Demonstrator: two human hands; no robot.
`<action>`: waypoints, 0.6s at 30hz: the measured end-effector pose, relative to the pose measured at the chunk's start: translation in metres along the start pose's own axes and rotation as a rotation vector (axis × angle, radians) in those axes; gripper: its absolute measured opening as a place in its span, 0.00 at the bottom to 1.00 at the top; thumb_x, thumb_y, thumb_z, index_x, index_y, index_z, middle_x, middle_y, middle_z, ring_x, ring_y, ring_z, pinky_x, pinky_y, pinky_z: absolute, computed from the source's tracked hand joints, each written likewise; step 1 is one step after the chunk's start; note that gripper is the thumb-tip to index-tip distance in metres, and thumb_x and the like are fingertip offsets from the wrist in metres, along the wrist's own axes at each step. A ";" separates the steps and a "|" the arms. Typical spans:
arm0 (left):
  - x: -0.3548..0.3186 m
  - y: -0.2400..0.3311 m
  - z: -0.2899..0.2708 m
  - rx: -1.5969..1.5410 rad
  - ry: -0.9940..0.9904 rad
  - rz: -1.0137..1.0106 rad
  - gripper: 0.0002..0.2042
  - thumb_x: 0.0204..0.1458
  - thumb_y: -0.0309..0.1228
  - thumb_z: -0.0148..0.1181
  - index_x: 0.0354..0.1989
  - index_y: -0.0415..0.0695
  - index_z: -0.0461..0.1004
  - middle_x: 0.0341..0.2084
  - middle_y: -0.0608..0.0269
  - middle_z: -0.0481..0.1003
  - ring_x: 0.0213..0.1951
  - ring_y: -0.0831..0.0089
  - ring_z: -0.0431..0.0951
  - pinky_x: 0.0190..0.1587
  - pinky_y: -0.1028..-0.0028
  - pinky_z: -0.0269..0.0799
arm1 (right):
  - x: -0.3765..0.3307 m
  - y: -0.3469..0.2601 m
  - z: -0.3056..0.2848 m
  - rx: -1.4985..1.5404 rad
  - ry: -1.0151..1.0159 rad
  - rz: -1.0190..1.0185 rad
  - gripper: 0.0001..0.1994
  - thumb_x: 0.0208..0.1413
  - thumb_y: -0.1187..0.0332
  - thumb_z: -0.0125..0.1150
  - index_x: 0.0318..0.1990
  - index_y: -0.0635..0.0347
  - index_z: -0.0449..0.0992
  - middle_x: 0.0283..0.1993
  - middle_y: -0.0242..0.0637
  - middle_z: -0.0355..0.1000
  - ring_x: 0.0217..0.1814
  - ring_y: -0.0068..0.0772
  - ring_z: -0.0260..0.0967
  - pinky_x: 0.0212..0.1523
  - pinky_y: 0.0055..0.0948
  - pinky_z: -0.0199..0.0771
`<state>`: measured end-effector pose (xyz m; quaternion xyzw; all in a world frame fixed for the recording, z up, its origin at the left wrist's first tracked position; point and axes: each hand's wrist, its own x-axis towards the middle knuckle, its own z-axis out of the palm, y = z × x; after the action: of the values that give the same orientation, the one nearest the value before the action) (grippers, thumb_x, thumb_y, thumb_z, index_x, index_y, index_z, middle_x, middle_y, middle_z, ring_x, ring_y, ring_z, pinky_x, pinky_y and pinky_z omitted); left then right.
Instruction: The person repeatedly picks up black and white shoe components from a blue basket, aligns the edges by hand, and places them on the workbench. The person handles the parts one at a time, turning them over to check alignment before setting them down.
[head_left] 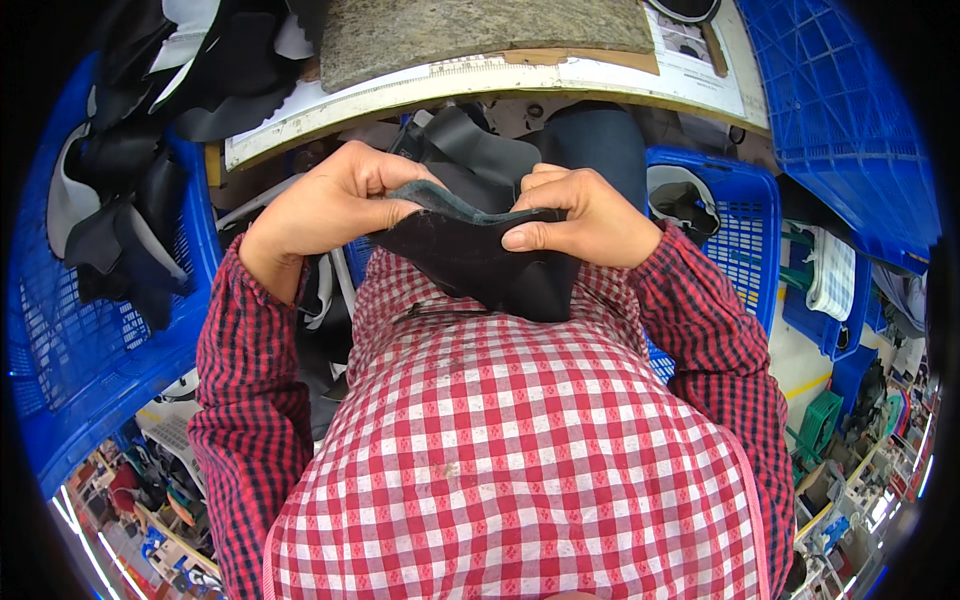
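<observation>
Beyond the held black piece point(480, 254) lies printed paper point(692, 82).

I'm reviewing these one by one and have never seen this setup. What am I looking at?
There's no machine here, just a person's bare hands. The single picture comes from a wide fisheye camera on their head, looking down, so straight edges bend near the rim. The left hand and right hand both grip a dark, flexible piece above the checkered apron. Ahead, a speckled grey slab lies on the worktable. Blue plastic baskets stand on both sides.
</observation>
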<state>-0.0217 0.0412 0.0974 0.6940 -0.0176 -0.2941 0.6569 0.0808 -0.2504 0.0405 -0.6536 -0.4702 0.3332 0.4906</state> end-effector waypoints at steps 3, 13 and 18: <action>-0.005 0.004 0.004 -0.014 0.008 0.020 0.12 0.60 0.16 0.61 0.51 0.30 0.82 0.41 0.61 0.85 0.43 0.78 0.83 0.51 0.76 0.78 | 0.008 -0.007 -0.001 -0.036 -0.008 0.006 0.11 0.56 0.61 0.76 0.37 0.59 0.86 0.29 0.33 0.72 0.38 0.33 0.66 0.44 0.35 0.68; -0.010 0.000 -0.003 0.001 -0.009 -0.009 0.12 0.63 0.21 0.61 0.53 0.31 0.81 0.41 0.62 0.84 0.43 0.78 0.82 0.51 0.75 0.78 | 0.018 -0.010 0.010 -0.117 0.016 -0.053 0.15 0.57 0.58 0.75 0.42 0.59 0.86 0.39 0.38 0.83 0.40 0.40 0.79 0.43 0.36 0.77; -0.019 -0.005 0.021 -0.008 0.313 0.016 0.14 0.64 0.27 0.64 0.54 0.33 0.77 0.44 0.65 0.82 0.49 0.79 0.79 0.55 0.74 0.73 | 0.015 -0.010 0.016 0.028 0.127 0.225 0.13 0.58 0.59 0.74 0.41 0.58 0.87 0.32 0.40 0.81 0.32 0.39 0.78 0.37 0.34 0.77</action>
<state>-0.0486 0.0306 0.1005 0.7286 0.0805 -0.1771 0.6568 0.0688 -0.2307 0.0455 -0.7152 -0.3570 0.3504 0.4881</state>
